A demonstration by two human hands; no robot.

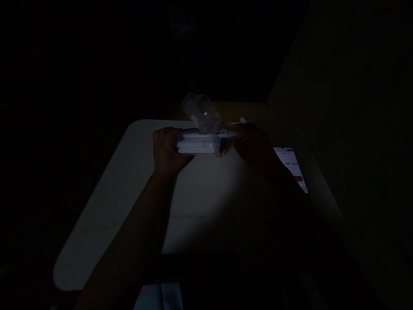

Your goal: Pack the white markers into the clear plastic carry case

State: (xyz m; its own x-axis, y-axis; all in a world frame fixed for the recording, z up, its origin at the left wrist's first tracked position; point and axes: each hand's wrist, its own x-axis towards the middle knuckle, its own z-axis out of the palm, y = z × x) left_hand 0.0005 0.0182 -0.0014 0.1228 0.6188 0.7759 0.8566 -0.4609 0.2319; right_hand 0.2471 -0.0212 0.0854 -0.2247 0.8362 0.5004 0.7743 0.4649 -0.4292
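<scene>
The scene is very dark. My left hand point(166, 150) is closed around the left end of a clear plastic case point(200, 144) that holds several white pens or markers. Its transparent lid point(201, 112) stands flipped up at the back. My right hand point(253, 144) is closed at the case's right end, pinching a white pen point(235, 134) that pokes out of it. Both hands hover just above a pale table point(135, 202).
A lit phone point(290, 165) showing a timer lies on the table right of my right hand. A wall or panel point(338, 107) rises on the right. Another white pen tip point(242, 120) shows behind my right hand. The table's rounded left edge drops into darkness.
</scene>
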